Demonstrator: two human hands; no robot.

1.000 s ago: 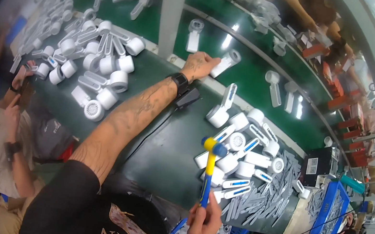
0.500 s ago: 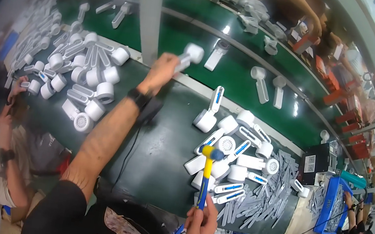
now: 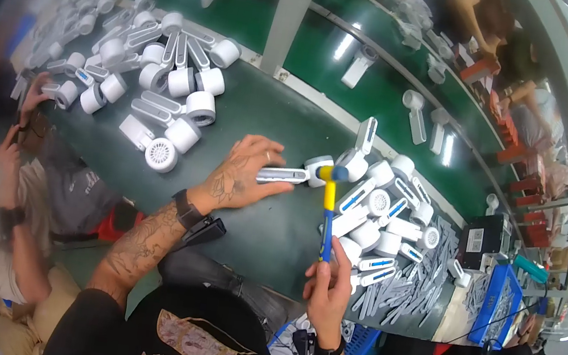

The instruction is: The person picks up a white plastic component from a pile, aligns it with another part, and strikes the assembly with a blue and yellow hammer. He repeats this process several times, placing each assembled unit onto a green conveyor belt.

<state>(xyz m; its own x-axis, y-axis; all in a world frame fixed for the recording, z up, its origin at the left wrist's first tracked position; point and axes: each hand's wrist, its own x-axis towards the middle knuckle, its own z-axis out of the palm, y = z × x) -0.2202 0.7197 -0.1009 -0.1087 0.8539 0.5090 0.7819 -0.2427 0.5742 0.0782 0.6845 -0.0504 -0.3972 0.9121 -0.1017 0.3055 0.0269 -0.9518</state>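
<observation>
A white hair-dryer-shaped unit [image 3: 284,175] lies on the dark green table, its round head to the right and its slotted handle toward my left hand [image 3: 244,174]. The thumb and fingers of that hand are around the handle's end. My right hand [image 3: 331,287] is closed round the lower shaft of a small mallet [image 3: 329,203], yellow above and blue below. The mallet's blue-and-yellow head is upright and overlaps the unit's round head in view; whether they touch I cannot tell. Just right of it is a pile of similar white units [image 3: 367,234], several with blue strips in their handles.
Loose grey strips [image 3: 410,288] are heaped right of the pile, near a blue crate [image 3: 496,305] and a black box [image 3: 484,240]. More white units [image 3: 161,67] crowd the left. A metal post [image 3: 289,20] stands before the green conveyor [image 3: 388,68]. People work on both sides.
My left hand has come back from the conveyor to the table with a white unit. The right hand still holds the mallet upright, and the whole view has shifted.
</observation>
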